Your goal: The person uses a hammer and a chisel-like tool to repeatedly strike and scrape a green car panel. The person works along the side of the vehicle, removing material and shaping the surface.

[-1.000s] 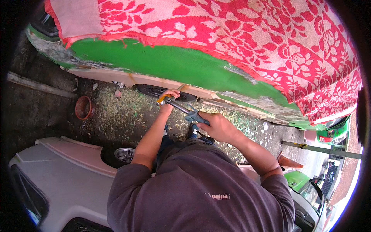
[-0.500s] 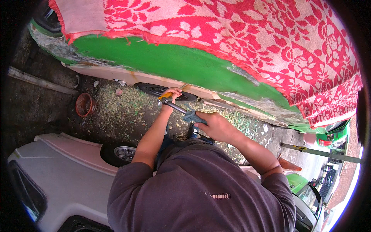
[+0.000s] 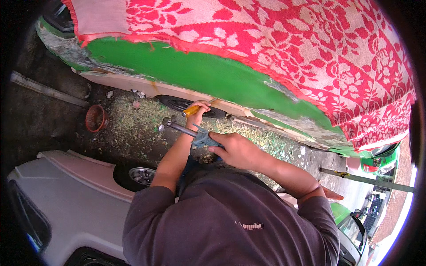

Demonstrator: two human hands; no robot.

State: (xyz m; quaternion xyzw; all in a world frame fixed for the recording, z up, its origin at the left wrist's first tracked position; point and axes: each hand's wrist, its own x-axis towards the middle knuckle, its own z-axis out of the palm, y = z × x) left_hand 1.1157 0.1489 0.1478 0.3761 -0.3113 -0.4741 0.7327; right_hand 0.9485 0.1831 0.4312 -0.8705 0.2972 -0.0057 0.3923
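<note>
Green car sill (image 3: 208,80), orange-handled tool (image 3: 191,111), prob. chisel, blue-grip hammer (image 3: 195,134)

Single head-worn fisheye, close, looking down at green car body (image 3: 199,75).

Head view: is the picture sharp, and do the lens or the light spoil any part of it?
Head view: hands and hammer are fairly sharp; the fisheye lens bends the green car body into a curve and leaves a black rim; bright daylight washes out the lower right corner; the ground at far left lies in dark shade.
</note>
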